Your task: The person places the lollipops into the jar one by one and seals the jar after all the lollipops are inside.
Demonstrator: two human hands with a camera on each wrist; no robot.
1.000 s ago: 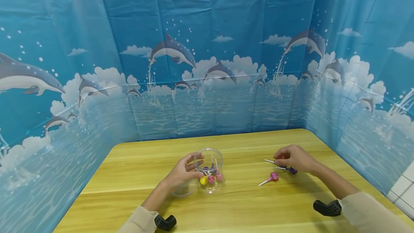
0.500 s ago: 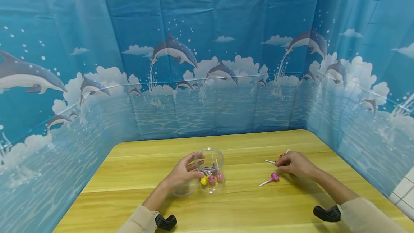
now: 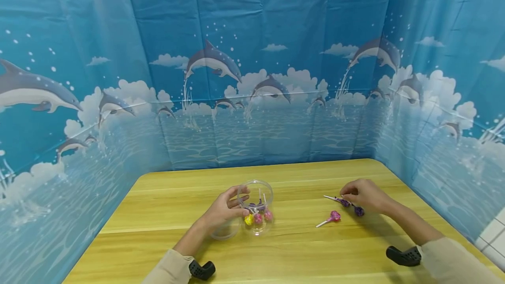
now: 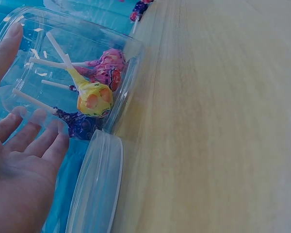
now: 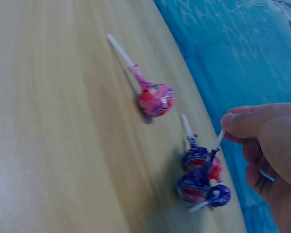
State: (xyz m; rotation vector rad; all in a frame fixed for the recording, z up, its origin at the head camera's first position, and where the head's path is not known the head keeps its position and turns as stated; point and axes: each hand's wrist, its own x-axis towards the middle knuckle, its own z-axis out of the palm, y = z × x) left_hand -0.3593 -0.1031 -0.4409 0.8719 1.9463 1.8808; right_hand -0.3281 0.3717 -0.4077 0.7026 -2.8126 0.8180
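Nearest, the left hand steadies the clear jar at the table's middle, fingers curled against its wall. It should keep that hold so the open mouth stays put and upright. Just left of the jar lies its clear lid. Inside rest several lollipops: a yellow one, pink ones and a purple one, sticks pointing up.

Further right, a pink lollipop lies alone. Beyond it, the right hand pinches the stick of one purple lollipop in a small cluster. Judging by the crowding, a clean pinch high on one stick, lifted straight, would avoid dragging its neighbours.
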